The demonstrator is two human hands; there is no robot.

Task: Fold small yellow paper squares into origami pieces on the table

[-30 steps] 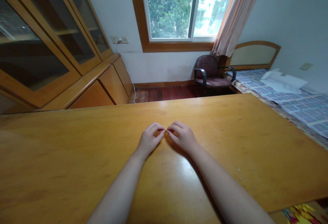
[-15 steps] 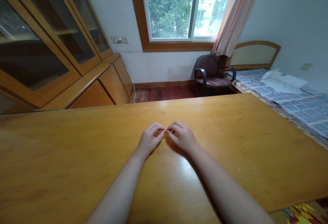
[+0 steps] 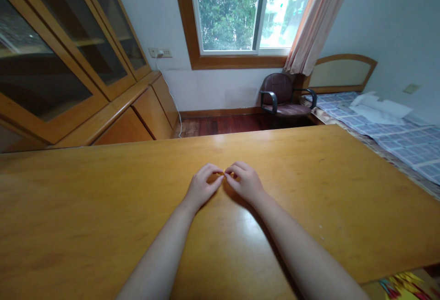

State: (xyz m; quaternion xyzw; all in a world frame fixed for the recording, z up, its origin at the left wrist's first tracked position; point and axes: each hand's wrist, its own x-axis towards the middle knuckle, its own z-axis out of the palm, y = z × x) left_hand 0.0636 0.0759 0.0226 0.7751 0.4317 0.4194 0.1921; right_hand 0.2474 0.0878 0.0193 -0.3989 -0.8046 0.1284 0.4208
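Observation:
My left hand (image 3: 202, 185) and my right hand (image 3: 244, 182) rest together on the middle of a wide wooden table (image 3: 103, 208). Their fingertips meet and pinch a tiny yellow-orange piece (image 3: 223, 172), which is mostly hidden between them. Both hands have their fingers curled in. What the piece is, I cannot make out.
A wooden cabinet (image 3: 62, 66) with glass doors stands at the left. Beyond the table are a window (image 3: 240, 11), a dark red armchair (image 3: 283, 96) and a bed (image 3: 385, 126) with white papers on it. Colourful paper (image 3: 402, 286) shows at the lower right corner.
The fingertips have shifted very slightly around the small piece. The arms stay where they were.

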